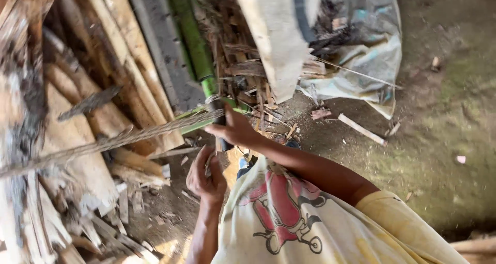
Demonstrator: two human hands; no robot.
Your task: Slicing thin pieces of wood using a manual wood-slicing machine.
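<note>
Wood everywhere at left: split planks and offcuts (77,140) stacked in a loose pile, pale and weathered, some charred grey. Twisted fibre rope (119,140) runs across that pile from the left edge, rising rightward to the hands.

Green bamboo pole (194,42) comes down from the top, just right of a grey plank (165,52). Rope is wrapped around the pole's lower end, near centre frame.

Left hand (206,176) sits below the rope and pole end, fingers curled shut around something small; can't tell what it grips. Right hand (235,129) is just above and to the right of it, closed on the dark lower end of the pole right beside the rope wrap. Hands are near each other, not touching as far as I can see. Rope end and pole end both lie between and just above them.

Below the hands: pale yellow shirt (289,222) with a red and dark print on the front.

Right of the pole: bundle of dry kindling sticks (248,67), then a whitish woven sack (279,31) with a dark stripe, then a crumpled grey-blue plastic sack (367,47) lying on the dirt floor (444,140). Any print on the sacks is unreadable. Loose stick (361,129) on the floor just below that sack.
</note>
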